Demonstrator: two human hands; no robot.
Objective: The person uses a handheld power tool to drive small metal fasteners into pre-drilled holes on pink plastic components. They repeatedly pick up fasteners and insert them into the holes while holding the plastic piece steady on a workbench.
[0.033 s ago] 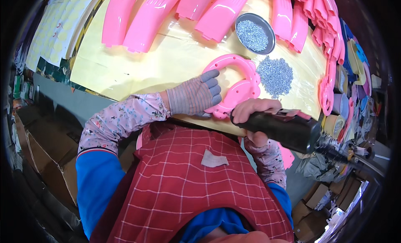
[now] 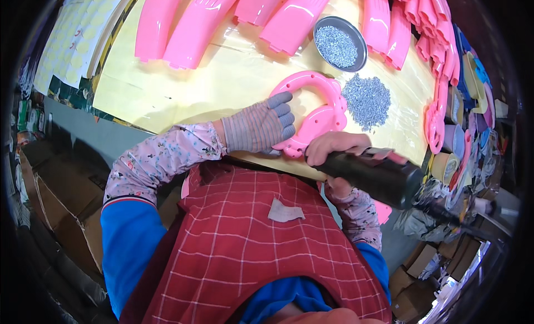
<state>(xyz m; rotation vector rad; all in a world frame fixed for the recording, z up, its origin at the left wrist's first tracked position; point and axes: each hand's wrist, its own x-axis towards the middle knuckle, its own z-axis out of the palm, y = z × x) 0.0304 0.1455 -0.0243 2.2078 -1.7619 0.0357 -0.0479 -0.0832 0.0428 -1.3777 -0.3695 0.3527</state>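
Observation:
A pink plastic ring-shaped piece [image 2: 321, 121] with small dark holes lies flat near the front edge of the yellow-covered table. My left hand [image 2: 258, 126], in a grey striped glove with bare-looking tips hidden, is curled over the piece's left side and grips it. My right hand [image 2: 338, 146], ungloved, wraps around a black cylindrical power screwdriver [image 2: 384, 180], held slanted with its cable end to the lower right. The driver's front end is at the piece's near edge; my fingers hide its tip. Beside the piece lies a pile of small silver screws [image 2: 367, 103].
A dark round bowl [image 2: 362, 55] of screws stands beyond the pile. Long curved pink panels [image 2: 203, 26] line the far side of the yellow table surface [image 2: 183, 98]. More pink parts [image 2: 431, 20] are heaped at the far right. Cardboard boxes [image 2: 55, 204] stand at left.
The back end of the screwdriver has shifted slightly down and left, and my right hand has tilted a little with it. My left hand and the pink piece stay in place.

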